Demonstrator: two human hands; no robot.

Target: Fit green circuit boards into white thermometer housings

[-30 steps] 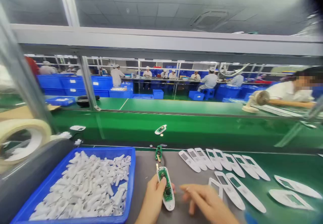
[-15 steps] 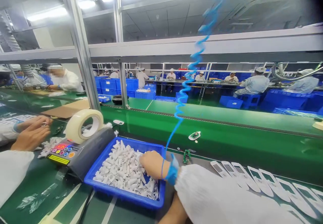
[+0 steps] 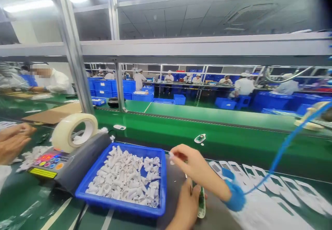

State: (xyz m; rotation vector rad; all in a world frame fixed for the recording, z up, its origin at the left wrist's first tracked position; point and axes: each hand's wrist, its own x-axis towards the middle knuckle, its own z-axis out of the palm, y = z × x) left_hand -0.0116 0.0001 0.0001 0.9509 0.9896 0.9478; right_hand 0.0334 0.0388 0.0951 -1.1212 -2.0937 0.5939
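Note:
My right hand (image 3: 190, 161), with a blue wrist strap (image 3: 234, 197), pinches a small white plastic piece (image 3: 171, 156) between thumb and fingertips, just right of the blue tray. Below it, my left hand (image 3: 188, 200) is closed around a white casing with a green circuit board (image 3: 201, 204); my fingers cover part of it. The blue tray (image 3: 163, 188) holds a heap of small white tubular plastic pieces (image 3: 121, 178). A bare blue patch of tray floor shows among them.
A tape dispenser (image 3: 83, 161) with a big tape roll (image 3: 61, 133) stands left of the tray. Several white casings (image 3: 287, 190) lie in a row at right. Another casing with a board (image 3: 200, 138) is on the green belt (image 3: 160, 133). A co-worker's hands (image 3: 15, 141) are at far left.
My right hand has come out of the tray to the right, with a white piece in its fingertips. The held circuit board now shows in my left hand. The view has shifted right.

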